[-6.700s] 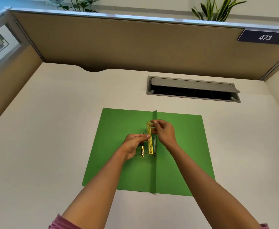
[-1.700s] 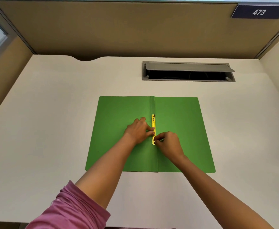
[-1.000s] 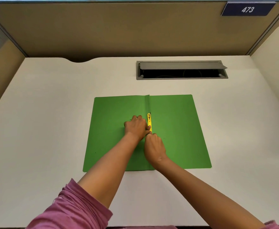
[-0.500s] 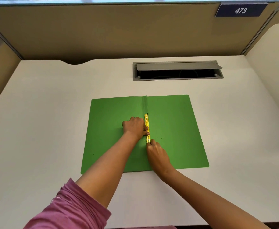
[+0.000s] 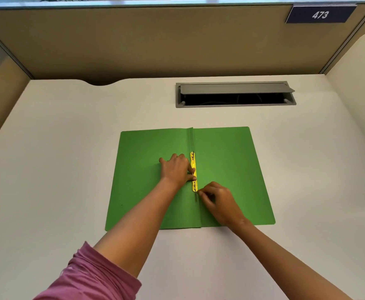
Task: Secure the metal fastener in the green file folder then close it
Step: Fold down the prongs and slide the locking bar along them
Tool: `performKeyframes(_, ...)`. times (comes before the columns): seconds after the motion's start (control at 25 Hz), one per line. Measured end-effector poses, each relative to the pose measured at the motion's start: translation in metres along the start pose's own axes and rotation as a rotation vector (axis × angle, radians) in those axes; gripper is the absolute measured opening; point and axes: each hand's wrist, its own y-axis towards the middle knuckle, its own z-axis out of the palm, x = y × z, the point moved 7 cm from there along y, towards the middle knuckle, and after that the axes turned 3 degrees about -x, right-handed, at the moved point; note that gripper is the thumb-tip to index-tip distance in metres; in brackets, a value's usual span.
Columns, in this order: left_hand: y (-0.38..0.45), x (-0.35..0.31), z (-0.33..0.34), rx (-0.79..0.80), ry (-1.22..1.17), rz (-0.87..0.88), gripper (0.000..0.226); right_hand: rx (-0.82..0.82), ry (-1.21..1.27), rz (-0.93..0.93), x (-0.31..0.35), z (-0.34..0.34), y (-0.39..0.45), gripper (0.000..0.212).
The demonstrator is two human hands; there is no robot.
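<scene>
A person's left hand (image 5: 176,169) lies palm down on the left leaf of an open green file folder (image 5: 227,169), its fingers loosely spread and their tips pressing on the yellow metal fastener (image 5: 193,172) that runs along the folder's central crease. The right hand (image 5: 217,200) rests on the right leaf just beside the fastener's near end, thumb and forefinger pinched together on a thin dark prong (image 5: 196,197) that sticks out below the yellow strip. The folder lies flat and fully open in the middle of a pale bench (image 5: 58,148), both covers spread. A pink sleeve (image 5: 95,278) covers the left upper arm at the bottom of the view. Beyond the folder, a grey cable hatch (image 5: 235,94) is set into the bench, its lid raised. A tan partition (image 5: 155,40) behind carries a dark plate reading 473 (image 5: 320,15).
</scene>
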Motion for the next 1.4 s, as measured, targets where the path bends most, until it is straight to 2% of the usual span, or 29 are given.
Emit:
performKeyframes(0.16,0.001,-0.001,-0.002,-0.004,-0.006,-0.004,0.053,-0.148,0.133,0.165,-0.016,-0.02,0.037,0.014)
performKeyframes(0.32,0.001,0.002,0.001,0.017,-0.005,-0.042,0.057,-0.157,0.272,0.222,-0.013,-0.021,0.086,0.004)
performKeyframes(0.36,0.002,0.003,0.002,0.021,-0.002,-0.051,0.057,-0.142,0.288,0.211,-0.01,-0.019,0.096,0.008)
performKeyframes(0.48,0.003,0.004,0.002,0.035,0.003,-0.071,0.057,-0.054,0.231,0.158,-0.001,-0.008,0.117,0.016)
performKeyframes(0.6,0.005,0.004,0.003,0.051,0.02,-0.079,0.06,-0.044,0.129,0.124,-0.002,-0.006,0.126,0.01)
performKeyframes(1.0,0.007,0.006,0.006,0.083,0.018,-0.112,0.066,0.053,0.104,0.104,-0.008,-0.01,0.148,0.008)
performKeyframes(1.4,0.01,0.004,0.004,0.086,0.051,-0.101,0.062,0.039,0.076,0.132,-0.006,-0.008,0.153,0.008)
